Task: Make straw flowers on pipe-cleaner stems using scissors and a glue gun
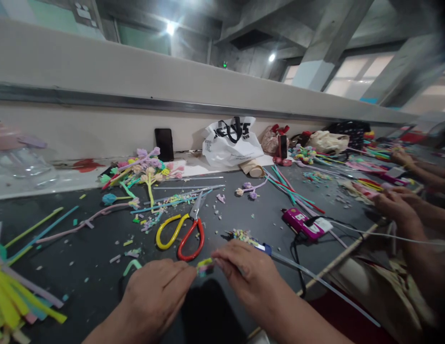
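Note:
Low over the near part of the table, my left hand [156, 291] and my right hand [245, 272] face each other with fingers pressed together. Between the fingertips shows a small blurred multicoloured piece [205, 266], with yellow, green and pink in it. Both hands seem to grip it, one at each end; its exact kind is not clear. Just beyond them lie scissors [182, 234] with one yellow and one red handle, blades apart. A pale green bent strip [132, 266] rests beside my left hand. Near my right hand is a heap of small coloured scraps [242, 235].
Fuzzy stem flowers [146, 174] and loose strips [17, 296] lie left. A purple device [304, 223] with a black cord lies right, near a clear stick [326, 286]. Behind are a phone [164, 144] and a white bag [231, 143]. Another person's hands [397, 205] work at right.

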Motion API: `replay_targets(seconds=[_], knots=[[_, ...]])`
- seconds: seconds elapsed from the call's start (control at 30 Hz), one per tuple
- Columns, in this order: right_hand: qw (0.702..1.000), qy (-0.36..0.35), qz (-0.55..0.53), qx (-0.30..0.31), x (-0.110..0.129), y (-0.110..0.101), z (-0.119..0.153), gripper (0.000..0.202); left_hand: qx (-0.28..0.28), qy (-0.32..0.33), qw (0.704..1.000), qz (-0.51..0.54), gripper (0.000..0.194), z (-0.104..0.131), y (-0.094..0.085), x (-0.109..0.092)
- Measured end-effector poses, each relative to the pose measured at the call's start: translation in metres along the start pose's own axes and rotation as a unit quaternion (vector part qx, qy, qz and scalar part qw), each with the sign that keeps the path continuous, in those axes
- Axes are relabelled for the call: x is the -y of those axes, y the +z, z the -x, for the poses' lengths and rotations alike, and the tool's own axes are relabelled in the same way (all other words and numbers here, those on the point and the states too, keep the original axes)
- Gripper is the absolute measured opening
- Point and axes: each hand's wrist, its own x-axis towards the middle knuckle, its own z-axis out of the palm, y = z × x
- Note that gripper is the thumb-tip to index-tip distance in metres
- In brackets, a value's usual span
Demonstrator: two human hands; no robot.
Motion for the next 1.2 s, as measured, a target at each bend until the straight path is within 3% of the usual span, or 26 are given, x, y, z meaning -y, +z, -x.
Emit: replay_targets(seconds=[0.1,0.17,0.3,0.4,0.9,1.2], knots=[[0.992,0.085,-0.073,-0.052,-0.003,0.002,0.003,0.018,-0.015,0.006,1.000,0.003,0.018,0.001,0.001,0.001],[0.965,0.182,-0.182,-0.053,-0.002,0.006,0.006,0.019,-0.026,0.018,0.999,0.007,0.018,0.003,0.002,0.002],[0.839,0.323,-0.438,0.007,0.006,0.011,0.007,0.022,-0.033,0.040,0.999,0.004,0.019,0.007,0.003,0.004],[0.784,0.348,-0.513,0.010,0.011,0.012,0.006,0.025,-0.026,0.055,0.998,-0.002,0.019,0.010,0.004,0.005],[0.807,0.372,-0.458,0.021,0.007,0.025,-0.002,0.018,-0.038,0.058,0.998,0.009,0.021,0.006,0.004,0.001],[0.788,0.373,-0.491,0.003,0.010,0.029,-0.001,0.021,-0.028,0.065,0.997,0.016,0.022,0.005,0.005,0.000]])
